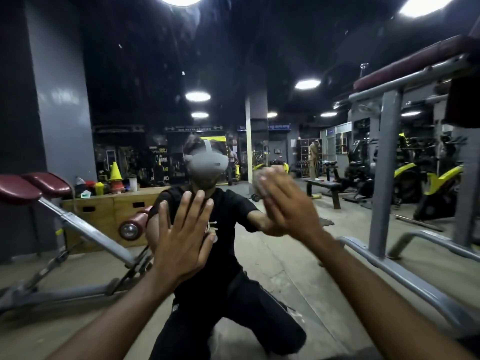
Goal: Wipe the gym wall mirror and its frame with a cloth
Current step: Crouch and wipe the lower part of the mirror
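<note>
Left grip (181, 235) lies flat on the wall mirror (124, 74), fingers straight and spread, holding nothing; its own reflection meets it at the glass. Right grip (288, 203) is raised beside it, a little higher, fingers stretched toward the glass and badly blurred. A grey-brown smear at its fingertips (259, 180) may be the cloth, but I cannot tell, nor whether this grip has hold of anything.

Both bare forearms reach up from the lower edge. Between them the mirror shows the person's reflection (215, 268), in black clothes, low to the concrete floor, wearing a grey headset (207, 162). On the left stands an incline bench (78, 227) with maroon pads, behind it a wooden box (104, 211) carrying yellow cones (114, 171). On the right stands a grey steel machine frame (384, 165).
</note>
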`<act>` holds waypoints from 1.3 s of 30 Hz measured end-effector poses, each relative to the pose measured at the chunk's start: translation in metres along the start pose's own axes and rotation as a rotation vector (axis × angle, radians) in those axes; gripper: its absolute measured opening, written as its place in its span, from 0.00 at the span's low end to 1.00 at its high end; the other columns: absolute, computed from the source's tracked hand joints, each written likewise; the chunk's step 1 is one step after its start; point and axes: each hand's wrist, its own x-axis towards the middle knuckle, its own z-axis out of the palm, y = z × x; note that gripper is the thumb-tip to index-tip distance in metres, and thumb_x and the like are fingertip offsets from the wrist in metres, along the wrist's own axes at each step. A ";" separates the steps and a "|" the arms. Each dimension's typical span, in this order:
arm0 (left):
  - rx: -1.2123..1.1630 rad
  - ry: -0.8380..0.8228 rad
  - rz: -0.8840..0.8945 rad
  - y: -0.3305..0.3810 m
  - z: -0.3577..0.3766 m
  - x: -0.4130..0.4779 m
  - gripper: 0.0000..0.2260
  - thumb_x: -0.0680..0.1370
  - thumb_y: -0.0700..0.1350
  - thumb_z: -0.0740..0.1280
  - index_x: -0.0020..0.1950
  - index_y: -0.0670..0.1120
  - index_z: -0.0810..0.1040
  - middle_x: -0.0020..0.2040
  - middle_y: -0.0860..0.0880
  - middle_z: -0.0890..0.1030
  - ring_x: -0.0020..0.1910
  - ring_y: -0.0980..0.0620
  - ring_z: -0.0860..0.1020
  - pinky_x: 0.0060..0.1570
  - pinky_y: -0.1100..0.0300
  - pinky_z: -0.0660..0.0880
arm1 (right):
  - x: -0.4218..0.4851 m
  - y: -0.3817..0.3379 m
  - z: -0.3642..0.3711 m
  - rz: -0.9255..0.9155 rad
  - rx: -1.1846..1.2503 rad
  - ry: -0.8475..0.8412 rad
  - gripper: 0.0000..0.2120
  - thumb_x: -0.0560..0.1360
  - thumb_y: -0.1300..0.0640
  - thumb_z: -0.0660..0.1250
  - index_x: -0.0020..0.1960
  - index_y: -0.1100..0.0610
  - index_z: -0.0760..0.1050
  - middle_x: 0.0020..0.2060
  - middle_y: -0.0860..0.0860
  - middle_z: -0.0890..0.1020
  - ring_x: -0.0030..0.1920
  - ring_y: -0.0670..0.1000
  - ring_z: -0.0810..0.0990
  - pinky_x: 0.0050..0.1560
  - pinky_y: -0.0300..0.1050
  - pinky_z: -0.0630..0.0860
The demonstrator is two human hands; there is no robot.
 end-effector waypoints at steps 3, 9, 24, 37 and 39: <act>0.005 -0.002 0.012 -0.004 0.001 -0.004 0.32 0.81 0.57 0.58 0.83 0.46 0.58 0.84 0.45 0.54 0.82 0.43 0.55 0.75 0.30 0.54 | -0.035 0.030 -0.017 0.547 0.014 0.205 0.24 0.84 0.50 0.51 0.79 0.53 0.62 0.76 0.59 0.68 0.77 0.61 0.65 0.68 0.68 0.72; -0.063 0.027 -0.008 -0.007 -0.002 -0.005 0.32 0.81 0.56 0.61 0.82 0.44 0.60 0.83 0.44 0.56 0.82 0.44 0.55 0.77 0.34 0.54 | -0.048 -0.073 0.031 0.529 0.012 0.099 0.33 0.85 0.41 0.57 0.77 0.67 0.65 0.78 0.64 0.65 0.79 0.65 0.61 0.75 0.68 0.63; 0.086 0.067 -0.195 -0.096 -0.021 0.033 0.30 0.81 0.60 0.55 0.82 0.50 0.62 0.83 0.46 0.56 0.82 0.43 0.54 0.77 0.37 0.40 | 0.081 -0.093 0.046 0.138 -0.029 0.033 0.28 0.84 0.53 0.58 0.81 0.59 0.59 0.81 0.56 0.59 0.82 0.57 0.51 0.82 0.51 0.49; 0.003 -0.067 -0.379 -0.147 -0.054 0.037 0.34 0.81 0.65 0.52 0.84 0.54 0.46 0.84 0.48 0.42 0.83 0.46 0.40 0.74 0.31 0.37 | 0.162 -0.117 0.044 0.393 0.125 0.199 0.30 0.80 0.62 0.54 0.81 0.61 0.54 0.79 0.62 0.61 0.78 0.61 0.61 0.78 0.52 0.63; 0.013 -0.070 -0.318 -0.154 -0.050 0.019 0.34 0.81 0.63 0.53 0.83 0.52 0.49 0.84 0.46 0.45 0.83 0.44 0.44 0.75 0.29 0.42 | 0.147 -0.146 0.057 0.163 0.136 0.084 0.27 0.83 0.55 0.54 0.81 0.60 0.59 0.80 0.59 0.63 0.80 0.60 0.58 0.79 0.54 0.60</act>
